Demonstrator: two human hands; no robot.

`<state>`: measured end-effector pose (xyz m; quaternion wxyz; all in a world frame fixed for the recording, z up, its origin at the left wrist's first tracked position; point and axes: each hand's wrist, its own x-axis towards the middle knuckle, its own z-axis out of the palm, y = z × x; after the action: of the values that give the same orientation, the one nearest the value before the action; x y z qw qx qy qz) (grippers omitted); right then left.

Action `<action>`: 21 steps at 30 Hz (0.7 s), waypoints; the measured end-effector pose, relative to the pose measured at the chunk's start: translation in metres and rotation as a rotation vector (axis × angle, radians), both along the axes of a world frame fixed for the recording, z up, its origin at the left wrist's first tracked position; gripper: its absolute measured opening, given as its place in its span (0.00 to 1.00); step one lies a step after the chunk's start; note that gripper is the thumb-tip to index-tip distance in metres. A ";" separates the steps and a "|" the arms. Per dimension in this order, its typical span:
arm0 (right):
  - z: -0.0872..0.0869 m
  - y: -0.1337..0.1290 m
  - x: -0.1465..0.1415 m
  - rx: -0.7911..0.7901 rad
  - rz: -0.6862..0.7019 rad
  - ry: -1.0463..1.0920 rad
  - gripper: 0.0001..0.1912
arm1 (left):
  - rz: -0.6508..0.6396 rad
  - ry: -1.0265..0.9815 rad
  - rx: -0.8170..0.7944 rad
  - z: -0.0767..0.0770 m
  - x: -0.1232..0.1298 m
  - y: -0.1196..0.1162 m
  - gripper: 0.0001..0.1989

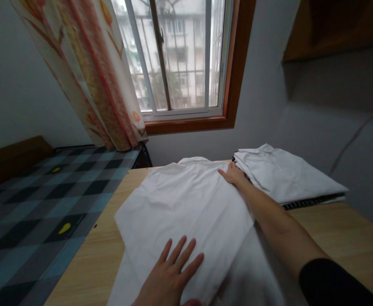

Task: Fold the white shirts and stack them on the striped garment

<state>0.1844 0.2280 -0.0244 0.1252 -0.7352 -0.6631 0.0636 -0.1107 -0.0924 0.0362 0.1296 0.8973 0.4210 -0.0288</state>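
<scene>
White garment (186, 204) lay beneath the spread, released left hand (170, 274); the right hand (234, 173) touched it, grip indeterminable.

I have a white shirt (186, 199) spread on the pale wooden table (105, 238), lightly creased, its collar (193, 159) apparently farthest from me.

Two hands (169, 274) (233, 173), one spread garment (186, 208) — one window (188, 63).
</scene>
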 end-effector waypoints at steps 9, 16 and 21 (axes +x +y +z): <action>0.017 -0.037 -0.020 0.259 0.217 -0.103 0.30 | 0.047 -0.030 -0.024 0.001 0.003 -0.004 0.39; 0.042 -0.127 -0.048 0.176 0.581 -0.071 0.32 | 0.065 0.001 0.048 -0.006 0.003 0.003 0.38; 0.038 -0.209 -0.039 0.107 0.758 -0.054 0.35 | 0.088 0.033 0.084 -0.009 0.007 0.012 0.37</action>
<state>0.1458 0.0187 0.0137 0.1136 -0.4315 -0.8935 0.0515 -0.1033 -0.0802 0.0270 0.0862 0.8820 0.4628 -0.0202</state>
